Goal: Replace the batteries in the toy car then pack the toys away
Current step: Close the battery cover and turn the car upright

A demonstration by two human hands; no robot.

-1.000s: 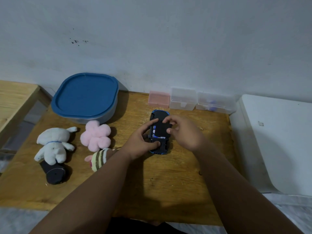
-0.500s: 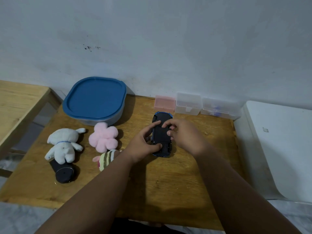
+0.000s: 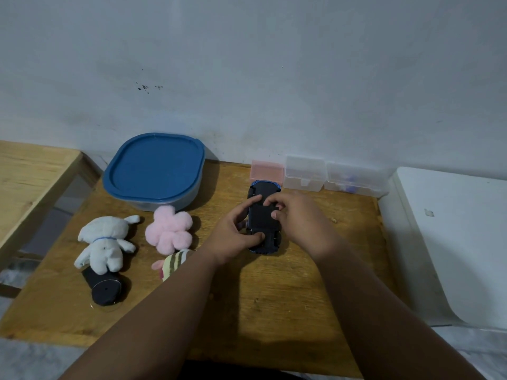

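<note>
Left hand (image 3: 233,237) grips the toy car (image 3: 260,218) (black underside up); right hand (image 3: 301,220) fingers curl onto its other side.

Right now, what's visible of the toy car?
The toy car lies upside down on the wooden table, flat black plastic underside up, blue body showing at both ends, dark wheels at the near end. It points lengthwise toward the wall, its far end close to the pink box. The left grip holds its left side, thumb on the near part; the right grip has curled fingertips on the middle. Battery cover state: cannot tell.
</note>
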